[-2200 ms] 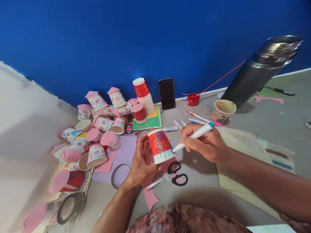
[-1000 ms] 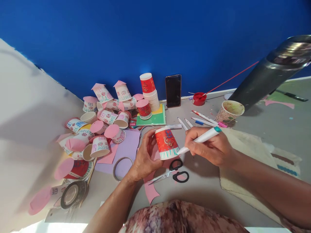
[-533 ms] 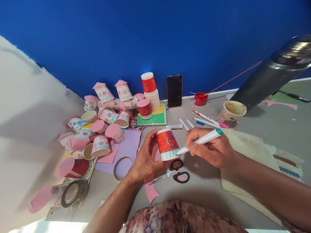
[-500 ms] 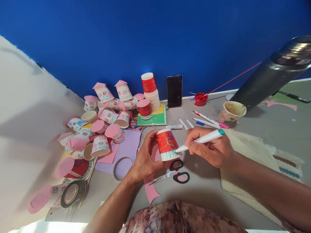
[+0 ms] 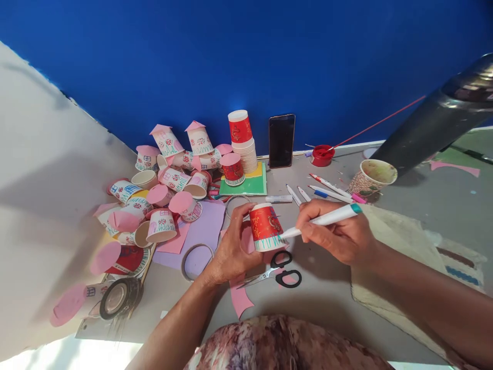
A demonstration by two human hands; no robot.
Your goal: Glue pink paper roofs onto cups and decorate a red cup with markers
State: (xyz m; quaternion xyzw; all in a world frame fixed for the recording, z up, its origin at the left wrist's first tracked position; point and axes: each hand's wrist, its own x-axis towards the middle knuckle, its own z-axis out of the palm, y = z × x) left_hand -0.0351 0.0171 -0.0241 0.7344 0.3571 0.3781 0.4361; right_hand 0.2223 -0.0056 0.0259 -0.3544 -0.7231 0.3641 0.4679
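Note:
A red paper cup [image 5: 265, 227] with gold print is held upside down, its wide rim at the bottom, by my left hand [image 5: 233, 252], whose fingers curl round its left side. Green zigzag strokes run along the white band near that rim. My right hand [image 5: 335, 231] grips a white marker [image 5: 323, 222] with a green end, and its tip touches the cup's lower right side. Beneath the cup lie black-handled scissors [image 5: 283, 270] and a pink paper strip [image 5: 241, 299].
Decorated paper cups [image 5: 162, 226] with pink tops crowd the left. Behind are a cup stack [image 5: 244, 154], a phone [image 5: 281, 141] and several markers [image 5: 331, 187]. Rolls of tape [image 5: 115, 298] lie left; a patterned cup [image 5: 370, 177] and dark flask [image 5: 419, 121] stand right.
The red cup has turned slightly in my left hand, shifting its gold print and blue drawing to the right. More green strokes show. The whole view has shifted a little.

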